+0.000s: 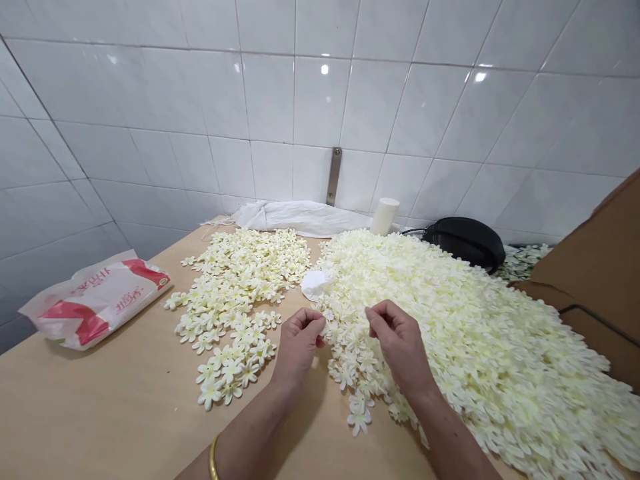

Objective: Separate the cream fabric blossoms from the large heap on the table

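Observation:
My left hand (301, 337) is closed in a pinch, with a pale artificial flower (327, 315) at its fingertips. To its right, my right hand (401, 343) is also pinched, above the edge of a large heap of cream-yellow artificial flowers (470, 353). Whatever its fingertips hold, if anything, is too small to make out. A smaller spread of the same flowers (235, 293) lies left of my hands, many of them face up. Between the two groups sits a white round piece (314, 284), partly beside the heap.
On the left of the wooden table (125, 413) lies a white and red plastic packet (100, 300). Along the tiled wall are a white cloth or bag (295, 219), a white cylinder (385, 216) and a black case (465, 241). Cardboard (595, 267) stands at right.

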{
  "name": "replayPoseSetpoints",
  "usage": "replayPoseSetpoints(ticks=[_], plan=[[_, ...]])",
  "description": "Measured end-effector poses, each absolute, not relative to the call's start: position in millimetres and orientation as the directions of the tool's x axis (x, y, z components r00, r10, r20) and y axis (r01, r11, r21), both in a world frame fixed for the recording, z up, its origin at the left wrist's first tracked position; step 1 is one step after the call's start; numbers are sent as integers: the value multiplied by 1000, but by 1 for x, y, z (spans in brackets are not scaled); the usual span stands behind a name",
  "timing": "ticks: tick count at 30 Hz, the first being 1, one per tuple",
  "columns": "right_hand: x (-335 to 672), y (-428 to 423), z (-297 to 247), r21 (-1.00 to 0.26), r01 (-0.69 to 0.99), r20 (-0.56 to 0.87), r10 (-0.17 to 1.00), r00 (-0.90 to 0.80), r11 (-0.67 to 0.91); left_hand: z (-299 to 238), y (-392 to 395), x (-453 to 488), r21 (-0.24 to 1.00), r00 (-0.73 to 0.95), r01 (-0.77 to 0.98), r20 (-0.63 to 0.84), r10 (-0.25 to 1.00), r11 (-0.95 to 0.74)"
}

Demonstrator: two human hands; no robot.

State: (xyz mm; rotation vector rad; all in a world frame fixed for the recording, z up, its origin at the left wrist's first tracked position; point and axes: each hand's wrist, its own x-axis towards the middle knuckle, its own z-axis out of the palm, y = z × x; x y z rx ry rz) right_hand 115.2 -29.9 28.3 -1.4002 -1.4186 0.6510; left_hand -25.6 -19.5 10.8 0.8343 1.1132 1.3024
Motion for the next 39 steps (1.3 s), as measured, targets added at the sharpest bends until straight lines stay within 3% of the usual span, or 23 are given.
replayPoseSetpoints(ticks=[5,7,10,13,17,23,31,39], plan=[[127,-24,27,-724,675,480,806,347,140,8,-20,-23,983,-7,-165,-83,997,81],[127,-23,26,-616,756,602,750,273,220,8,-20,-23,978,4,-180,-108,994,107],[116,-25,22,-472,759,706,708,21,448,9,-16,-27,944,-40,-299,-157,987,138],[99,-34,15,-332,740,669,699,-252,584,11,-10,-37,890,-136,-440,-196,971,118],[78,-48,3,-140,713,447,686,-574,688,16,-7,-49,884,-292,-467,-177,940,21],[79,-33,-13,118,751,396,663,-635,650,11,-10,-47,909,-211,-407,-192,958,93],[106,1,-18,189,857,454,731,-510,480,4,-10,-40,935,-144,-316,-213,966,159],[115,11,-15,115,874,485,742,-464,472,-5,-4,-36,788,-77,-586,-290,954,192]])
